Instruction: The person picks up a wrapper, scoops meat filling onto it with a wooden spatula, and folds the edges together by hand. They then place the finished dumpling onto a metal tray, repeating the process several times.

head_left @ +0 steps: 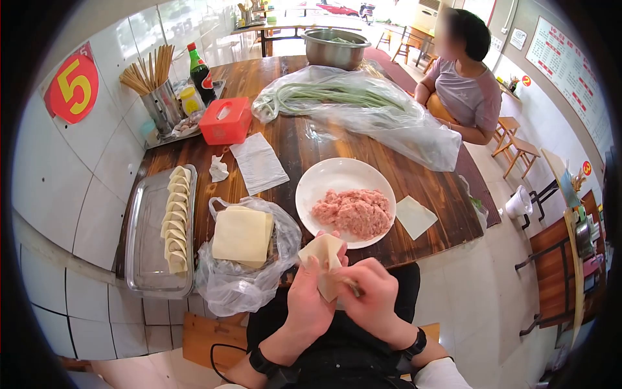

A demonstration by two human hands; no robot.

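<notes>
My left hand (307, 303) is closed around a pale wonton wrapper (326, 254), held up just in front of the table edge. Against the wrapper, my right hand (370, 297) is closed on a small stick-like tool, mostly hidden by the fingers. Just beyond both hands, a white plate (310, 183) carries a mound of pink minced meat (355, 211). Left of the hands, a stack of square wrappers (241, 235) rests on a clear plastic bag (249, 285). A row of folded wontons (175, 223) lies along the right side of a metal tray (148, 243).
A single square wrapper or paper (416, 218) lies right of the plate. Farther back are a red tissue box (225, 121), a napkin (259, 162), bagged green stalks (343, 96), a metal pot (335, 50) and a chopstick holder (160, 107). Another person (461, 84) sits at the table's far right.
</notes>
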